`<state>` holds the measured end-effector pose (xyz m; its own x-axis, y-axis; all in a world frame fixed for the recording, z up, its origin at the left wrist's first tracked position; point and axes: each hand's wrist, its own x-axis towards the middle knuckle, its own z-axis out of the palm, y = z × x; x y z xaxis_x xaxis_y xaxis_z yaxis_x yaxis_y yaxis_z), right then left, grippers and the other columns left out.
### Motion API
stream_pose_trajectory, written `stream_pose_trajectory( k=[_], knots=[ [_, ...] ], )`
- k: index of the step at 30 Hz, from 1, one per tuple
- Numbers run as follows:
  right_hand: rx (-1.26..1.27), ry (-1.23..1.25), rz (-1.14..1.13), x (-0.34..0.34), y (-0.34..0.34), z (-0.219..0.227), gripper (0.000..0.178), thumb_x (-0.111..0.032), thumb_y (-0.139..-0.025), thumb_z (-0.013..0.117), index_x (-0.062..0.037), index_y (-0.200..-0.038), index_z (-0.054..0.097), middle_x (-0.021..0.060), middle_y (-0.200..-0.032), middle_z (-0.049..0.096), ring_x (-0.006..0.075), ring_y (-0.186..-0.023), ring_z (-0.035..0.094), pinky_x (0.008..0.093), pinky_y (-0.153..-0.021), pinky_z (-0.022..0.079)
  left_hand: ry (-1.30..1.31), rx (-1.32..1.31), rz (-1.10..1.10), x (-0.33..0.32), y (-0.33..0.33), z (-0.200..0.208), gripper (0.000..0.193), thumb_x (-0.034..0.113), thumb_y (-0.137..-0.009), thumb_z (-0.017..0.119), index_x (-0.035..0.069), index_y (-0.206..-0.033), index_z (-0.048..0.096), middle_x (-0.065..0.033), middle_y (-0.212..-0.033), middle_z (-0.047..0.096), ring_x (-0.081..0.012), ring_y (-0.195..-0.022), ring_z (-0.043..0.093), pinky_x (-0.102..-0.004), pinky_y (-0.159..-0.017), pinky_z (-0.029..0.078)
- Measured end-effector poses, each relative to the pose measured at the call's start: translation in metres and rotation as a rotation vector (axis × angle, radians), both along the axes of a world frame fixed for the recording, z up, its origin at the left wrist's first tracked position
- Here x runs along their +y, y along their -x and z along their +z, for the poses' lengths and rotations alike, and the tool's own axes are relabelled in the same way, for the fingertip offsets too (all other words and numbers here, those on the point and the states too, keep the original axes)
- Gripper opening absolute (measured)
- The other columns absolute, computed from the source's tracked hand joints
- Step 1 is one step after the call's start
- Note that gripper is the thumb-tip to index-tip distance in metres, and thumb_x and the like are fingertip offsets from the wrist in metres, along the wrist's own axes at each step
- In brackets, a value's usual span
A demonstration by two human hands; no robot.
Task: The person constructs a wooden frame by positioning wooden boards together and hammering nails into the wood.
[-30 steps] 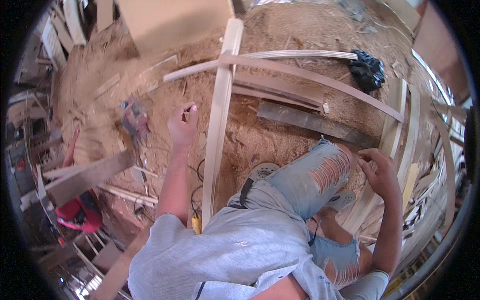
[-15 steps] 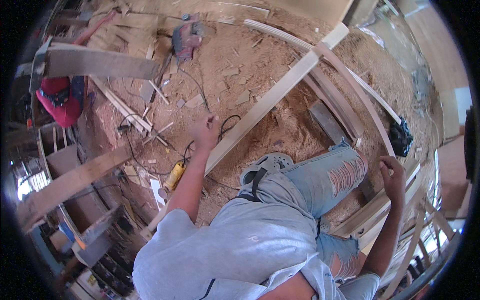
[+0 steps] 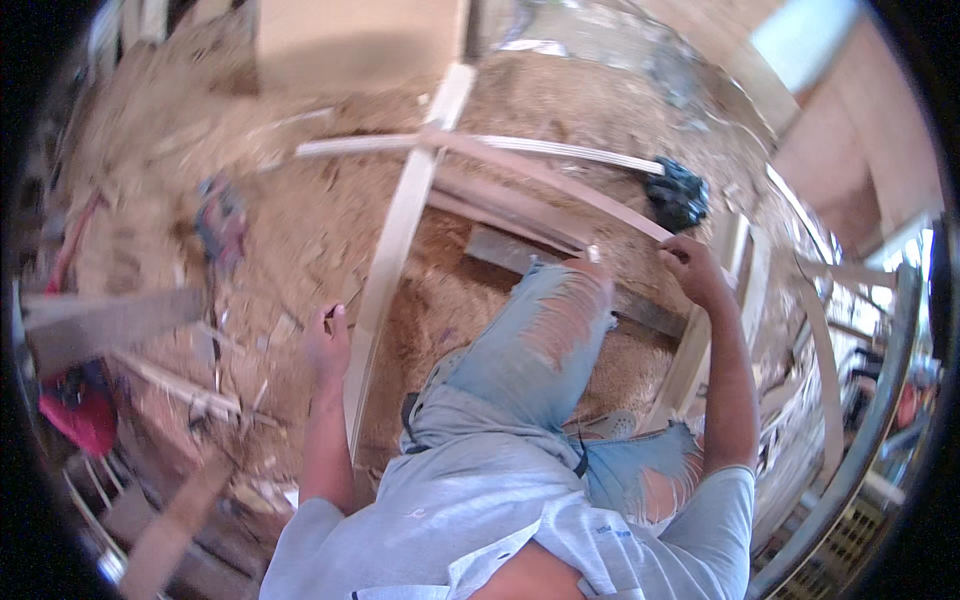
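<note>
My left hand (image 3: pixel 330 345) hangs just left of a long pale wooden beam (image 3: pixel 392 235), apart from it. Its fingers are loosely curled with a gap to the thumb, and no held thing shows. At the right, my right hand (image 3: pixel 694 268) has its fingers bent at the near end of a thin reddish wooden strip (image 3: pixel 555 178). The hand seems to grip that end, though the contact is partly hidden. The strip's far end crosses the beam. Behind it, a white grooved strip (image 3: pixel 570 148) runs toward a black plastic bag (image 3: pixel 678 193).
Sawdust and wood scraps cover the ground. A dark block (image 3: pixel 500 248) lies beyond my knees. A red power tool (image 3: pixel 220 225) sits at left, near a raised board (image 3: pixel 115 325) and a red cap (image 3: pixel 80 415). Boards (image 3: pixel 690 350) lie under my right arm; a large panel (image 3: pixel 360 45) stands far back.
My view has turned to the right, so the beam and strips appear farther left. Both hands keep about the same places beside the beam and at the strip's end.
</note>
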<state>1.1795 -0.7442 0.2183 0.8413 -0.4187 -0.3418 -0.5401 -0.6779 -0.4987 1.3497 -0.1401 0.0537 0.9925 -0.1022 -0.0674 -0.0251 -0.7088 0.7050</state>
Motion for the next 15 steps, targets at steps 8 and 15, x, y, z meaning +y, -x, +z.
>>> stream_pose_trajectory(
  k=[8, 15],
  knots=[
    [0.029, 0.162, -0.255, -0.057, 0.077, -0.026, 0.028, -0.025, -0.098, 0.076, -0.0016, -0.113, 0.079, 0.0167, -0.103, 0.08, 0.0262, -0.093, 0.076, 0.0402, -0.086, 0.058, 0.199, -0.138, -0.456, -0.198, -0.068, 0.016, 0.019, 0.021, -0.101, 0.071, 0.004, -0.11, 0.076, -0.0126, -0.096, 0.077, -0.0288, -0.084, 0.072, -0.0376, -0.076, 0.055],
    [-0.04, 0.175, -0.565, -0.078, 0.051, -0.092, 0.03, -0.03, -0.095, 0.075, -0.0048, -0.11, 0.08, 0.0192, -0.108, 0.079, 0.035, -0.103, 0.075, 0.0459, -0.094, 0.057, 0.404, -0.114, -0.714, -0.308, -0.032, 0.071, 0.015, 0.015, -0.1, 0.072, 0.003, -0.108, 0.076, -0.0121, -0.097, 0.077, -0.0249, -0.082, 0.071, -0.0337, -0.076, 0.055]
  ],
)
